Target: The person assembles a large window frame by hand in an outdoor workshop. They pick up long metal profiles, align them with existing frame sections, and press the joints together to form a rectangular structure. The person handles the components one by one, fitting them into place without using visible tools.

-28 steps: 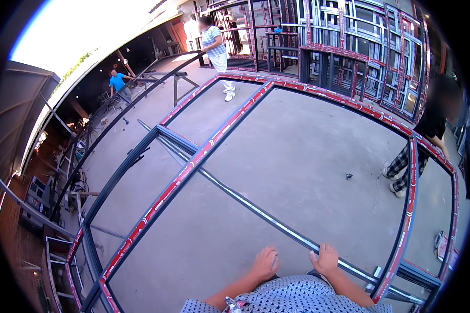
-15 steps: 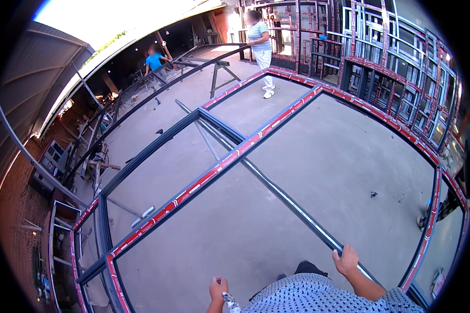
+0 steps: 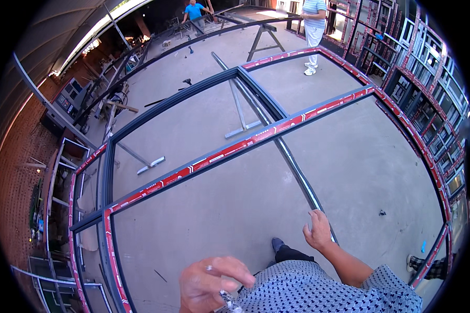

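Observation:
My left hand (image 3: pixel 214 281) is raised at the bottom middle, its fingers bent and apart. A crumpled grey-white thing (image 3: pixel 230 301) shows beside it; I cannot tell whether the hand touches it. My right hand (image 3: pixel 318 230) hovers by the near end of a long, thin metal bar (image 3: pixel 297 175), with fingers spread and no visible grip. The bar runs away from me under the crosspiece of a large dark window frame (image 3: pixel 214 157), which is faced with red and white protective film. This frame surrounds me on several sides. A smaller dark frame (image 3: pixel 175 95) sits within its far left section.
A person in blue (image 3: pixel 196 11) and one in a striped shirt (image 3: pixel 313 23) stand beyond the frame. A trestle (image 3: pixel 266 41) supports a long curved bar. Stacked frames (image 3: pixel 423 104) line the right side. Another person's leg (image 3: pixel 428 266) shows at right.
My left hand has risen closer to the camera and its fist has loosened. My right hand has come away from the bar's near part and shifted left. The view has tilted lower.

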Action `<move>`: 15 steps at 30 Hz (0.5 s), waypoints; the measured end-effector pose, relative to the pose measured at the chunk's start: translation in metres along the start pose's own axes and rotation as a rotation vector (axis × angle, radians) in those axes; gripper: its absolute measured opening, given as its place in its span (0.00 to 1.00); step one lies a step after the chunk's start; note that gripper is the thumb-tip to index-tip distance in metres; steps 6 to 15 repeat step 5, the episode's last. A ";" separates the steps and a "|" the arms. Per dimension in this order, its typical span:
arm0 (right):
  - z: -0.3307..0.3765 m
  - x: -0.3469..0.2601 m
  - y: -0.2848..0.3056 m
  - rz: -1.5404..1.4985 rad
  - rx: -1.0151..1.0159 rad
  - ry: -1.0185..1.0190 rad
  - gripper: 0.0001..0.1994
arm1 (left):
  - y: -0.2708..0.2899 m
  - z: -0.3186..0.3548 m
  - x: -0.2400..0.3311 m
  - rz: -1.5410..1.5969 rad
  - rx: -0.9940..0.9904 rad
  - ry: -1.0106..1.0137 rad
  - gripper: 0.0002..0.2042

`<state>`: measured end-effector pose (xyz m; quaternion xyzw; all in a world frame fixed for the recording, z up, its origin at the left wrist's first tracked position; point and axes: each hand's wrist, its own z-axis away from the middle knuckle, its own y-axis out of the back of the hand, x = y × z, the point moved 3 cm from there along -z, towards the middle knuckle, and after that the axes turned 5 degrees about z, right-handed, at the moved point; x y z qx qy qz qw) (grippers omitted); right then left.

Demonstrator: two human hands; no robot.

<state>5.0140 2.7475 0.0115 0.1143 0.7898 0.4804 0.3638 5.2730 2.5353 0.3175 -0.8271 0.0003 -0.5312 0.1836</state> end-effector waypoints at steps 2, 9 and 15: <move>-0.017 -0.008 -0.010 -0.047 -0.038 0.029 0.23 | -0.009 -0.012 0.021 -0.012 -0.110 0.158 0.35; -0.040 -0.011 -0.026 -0.062 -0.131 0.077 0.20 | -0.013 -0.041 0.016 0.268 -0.178 -0.236 0.29; -0.040 -0.011 -0.026 -0.062 -0.131 0.077 0.20 | -0.013 -0.041 0.016 0.268 -0.178 -0.236 0.29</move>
